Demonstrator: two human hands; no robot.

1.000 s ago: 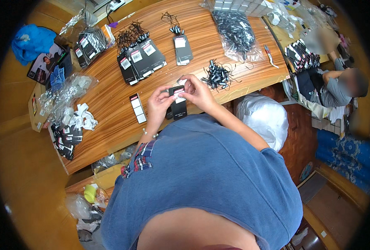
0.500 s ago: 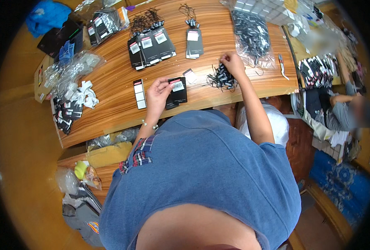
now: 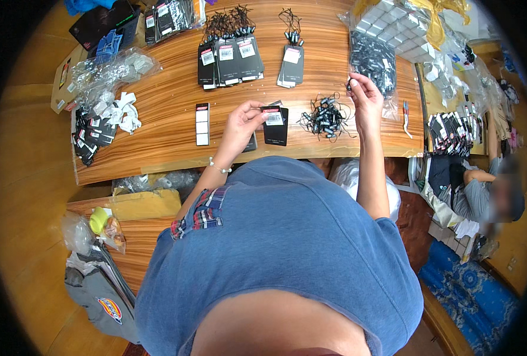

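My left hand (image 3: 240, 123) pinches a black hang tag (image 3: 275, 124) with a white label at its top, holding it just above the wooden table (image 3: 168, 118). Out to the right, my right hand (image 3: 364, 95) is raised with a thin black string fastener (image 3: 349, 83) held between its fingertips. It hovers above a loose heap of black string fasteners (image 3: 326, 115), beside a clear bag of the same fasteners (image 3: 373, 59). A strip of white stickers on black backing (image 3: 202, 124) lies left of the tag.
Rows of finished black tags (image 3: 228, 59) and another stack (image 3: 291, 65) lie further back. Crumpled plastic bags and loose tags (image 3: 106, 113) fill the left end. Scissors (image 3: 405, 115) rest at the right edge. Another person (image 3: 483, 196) sits at right.
My right hand has lifted from the heap of fasteners with one string in its fingers. My left hand has raised the black tag slightly off the table.
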